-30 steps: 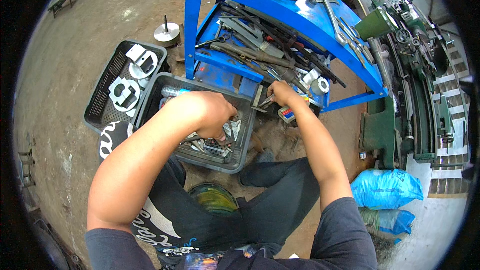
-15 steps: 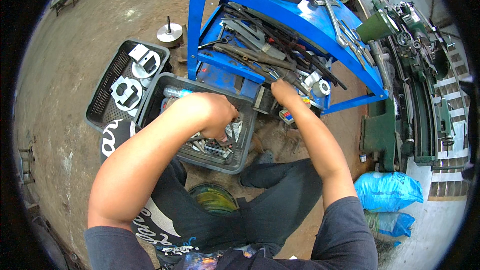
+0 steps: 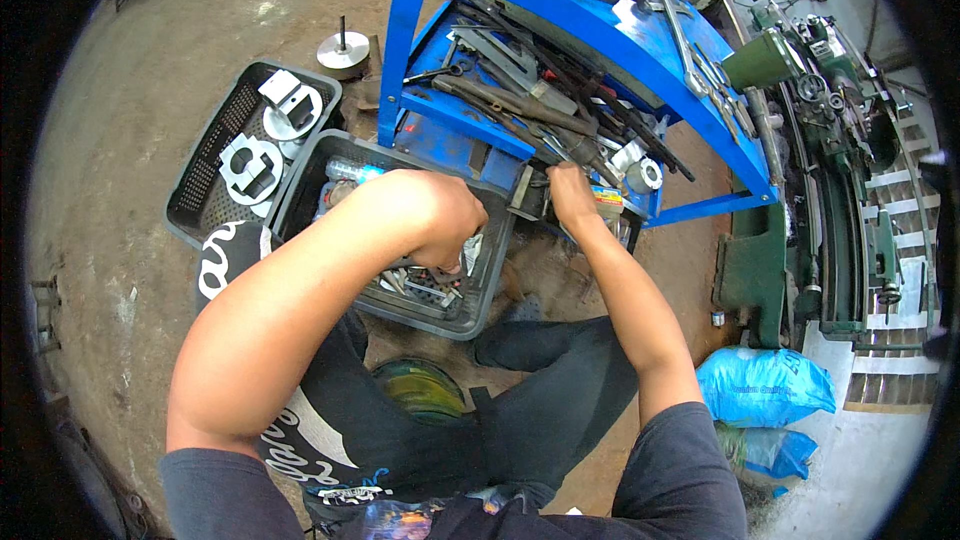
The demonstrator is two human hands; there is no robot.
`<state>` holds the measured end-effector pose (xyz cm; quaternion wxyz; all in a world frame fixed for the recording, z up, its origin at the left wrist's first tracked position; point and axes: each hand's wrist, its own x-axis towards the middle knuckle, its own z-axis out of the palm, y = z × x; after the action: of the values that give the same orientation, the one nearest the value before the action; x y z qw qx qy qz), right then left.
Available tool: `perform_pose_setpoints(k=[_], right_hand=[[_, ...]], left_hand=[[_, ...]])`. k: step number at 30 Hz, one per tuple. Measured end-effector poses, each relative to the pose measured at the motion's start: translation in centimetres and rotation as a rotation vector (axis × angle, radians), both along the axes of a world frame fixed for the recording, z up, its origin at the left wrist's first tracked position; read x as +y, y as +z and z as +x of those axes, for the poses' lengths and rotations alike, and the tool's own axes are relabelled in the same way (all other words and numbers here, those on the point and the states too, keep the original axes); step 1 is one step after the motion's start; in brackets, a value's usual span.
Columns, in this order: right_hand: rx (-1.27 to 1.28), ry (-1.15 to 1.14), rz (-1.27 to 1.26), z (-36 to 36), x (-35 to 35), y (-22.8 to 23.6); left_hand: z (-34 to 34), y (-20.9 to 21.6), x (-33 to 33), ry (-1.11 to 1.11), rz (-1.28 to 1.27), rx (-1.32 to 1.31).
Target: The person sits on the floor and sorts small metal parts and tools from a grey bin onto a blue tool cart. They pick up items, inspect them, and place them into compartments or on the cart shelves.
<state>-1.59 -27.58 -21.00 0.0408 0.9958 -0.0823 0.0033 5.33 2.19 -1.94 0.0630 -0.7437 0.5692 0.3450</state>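
Observation:
My left hand reaches down into a dark grey plastic crate in front of me. Its fingers are curled together over the crate's contents, and what they hold is hidden. Small metal parts and a pale crumpled piece lie below it. A clear bottle with a blue label is at the crate's far left. To the right, my right hand is closed beside a dark metal box at the cart's lowest level; its fingertips are hidden. A small yellow-and-red box sits next to that wrist.
A blue steel cart carries pipes, bars and wrenches. A second crate holds silver machined parts. Behind it stands a metal disc with a rod. A green lathe and blue bags are at the right.
My left hand has shifted slightly within the crate, uncovering more of the small metal parts. My right hand stays beside the dark metal box. The whole view has tilted a little.

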Motion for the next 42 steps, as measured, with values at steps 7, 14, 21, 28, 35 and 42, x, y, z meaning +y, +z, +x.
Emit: perform_pose_setpoints(k=[7, 14, 21, 28, 35, 42], right_hand=[[0.203, 0.138, -0.323, -0.9, 0.9, 1.3], [0.027, 0.092, -0.098, -0.6, -1.0, 2.7], [0.335, 0.308, -0.27, -2.4, -0.3, 0.2], [-0.134, -0.028, 0.194, -1.0, -1.5, 2.7], [-0.227, -0.173, 0.281, -2.5, -0.2, 0.5], [0.007, -0.088, 0.168, -2.4, 0.8, 0.5]], left_hand=[[0.4, 0.0, 0.4, -0.018, 0.013, 0.01], [0.5, 0.3, 0.4, -0.04, 0.063, -0.005], [0.5, 0.3, 1.1, 0.012, -0.079, 0.022], [0.9, 0.1, 1.1, -0.003, -0.031, -0.008], [0.4, -0.2, 1.0, -0.006, -0.092, -0.029], [0.7, 0.3, 1.6, 0.036, -0.063, 0.034]])
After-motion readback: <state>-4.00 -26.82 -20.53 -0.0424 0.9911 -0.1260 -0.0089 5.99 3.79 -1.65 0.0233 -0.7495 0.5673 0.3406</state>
